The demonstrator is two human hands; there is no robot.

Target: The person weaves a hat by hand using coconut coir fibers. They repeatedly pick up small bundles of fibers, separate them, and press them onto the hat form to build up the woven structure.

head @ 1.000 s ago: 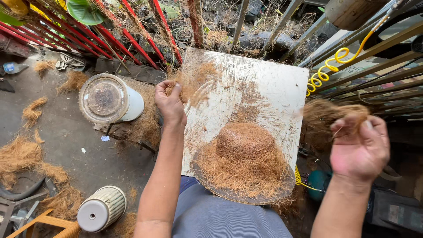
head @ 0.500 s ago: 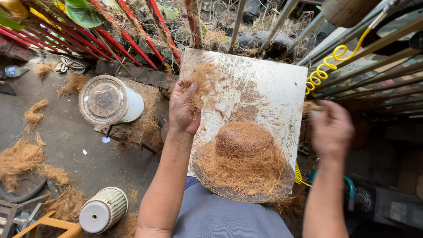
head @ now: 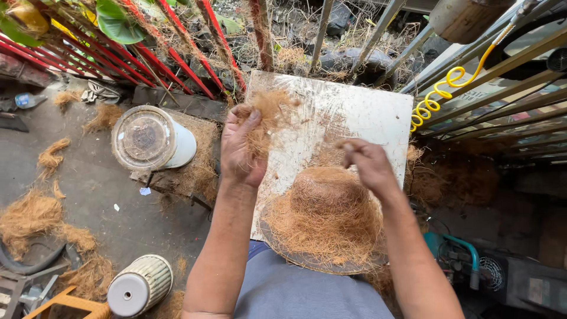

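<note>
A hat shape covered in brown coconut fibre (head: 326,217) lies on a white board (head: 378,115) propped over my lap. My left hand (head: 241,147) is at the board's left edge, closed on a tuft of loose brown fibre (head: 269,112). My right hand (head: 367,165) hovers just above the crown of the hat, fingers drawn together and pointing left; whether it pinches any fibre I cannot tell.
A white lidded bucket (head: 150,139) stands on a fibre-strewn block to the left. A ribbed white canister (head: 139,286) lies lower left. Fibre clumps (head: 26,215) dot the grey floor. Red bars (head: 171,59) and metal railings (head: 502,77) close the far side; a coiled yellow hose (head: 440,88) hangs at right.
My right hand dropped its big fibre clump off to the right and swung in over the hat. My left hand gathered a tuft at the board's upper left.
</note>
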